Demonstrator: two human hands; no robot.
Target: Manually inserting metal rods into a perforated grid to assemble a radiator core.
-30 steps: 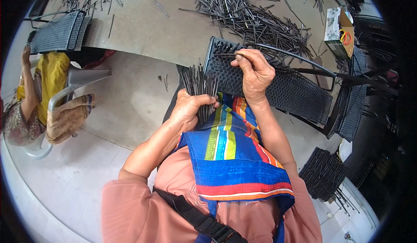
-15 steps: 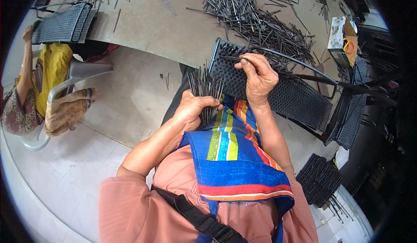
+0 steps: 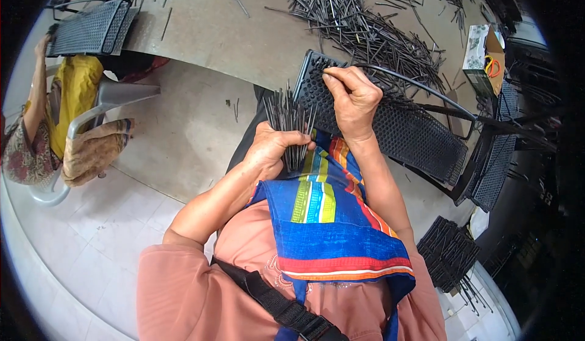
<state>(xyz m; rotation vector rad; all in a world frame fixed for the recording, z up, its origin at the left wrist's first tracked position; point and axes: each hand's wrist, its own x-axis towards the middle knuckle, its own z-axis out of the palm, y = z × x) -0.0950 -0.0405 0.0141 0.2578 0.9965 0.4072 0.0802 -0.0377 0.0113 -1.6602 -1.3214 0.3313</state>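
My left hand is closed round an upright bundle of thin black sticks, their tops fanning out above the thumb. Thumb and forefinger of my right hand are pinched together over the upper left end of a black perforated panel. A thin black stick seen in that pinch a moment ago is mostly hidden by the fingers. Dark stubs stand in the panel's holes at this end. The panel slants down to the right, its near end by the bundle, above my striped blue apron.
A large heap of loose black sticks lies on the table behind the panel. A curved black rod arches over it. Right stand a carton with scissors and another panel. Far left, another person's arm reaches a similar panel.
My right hand has moved slightly left and up, bringing its pinched fingertips to the panel's upper end. My left hand still holds the bundle in nearly the same place.
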